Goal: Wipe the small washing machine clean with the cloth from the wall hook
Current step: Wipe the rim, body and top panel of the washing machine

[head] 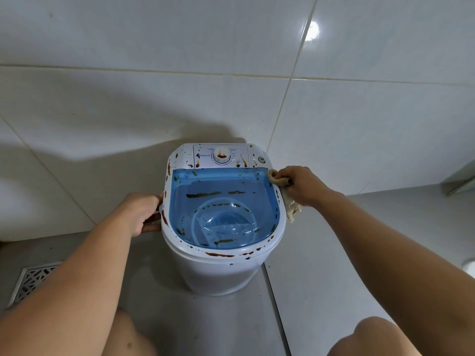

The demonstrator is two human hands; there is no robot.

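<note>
The small white washing machine (218,271) stands on the floor against the tiled wall. Its clear blue lid (223,209) is closed, and brown stains streak the lid, the white rim and the control panel with its dial (221,154). My right hand (300,185) grips a beige cloth (289,201) and presses it against the rim at the machine's upper right corner; part of the cloth hangs down the side. My left hand (144,213) clasps the handle on the machine's left side.
A metal floor drain grate (33,281) lies at the lower left. White wall tiles rise behind the machine. My knees show at the bottom edge. A grey object (462,183) sits at the far right.
</note>
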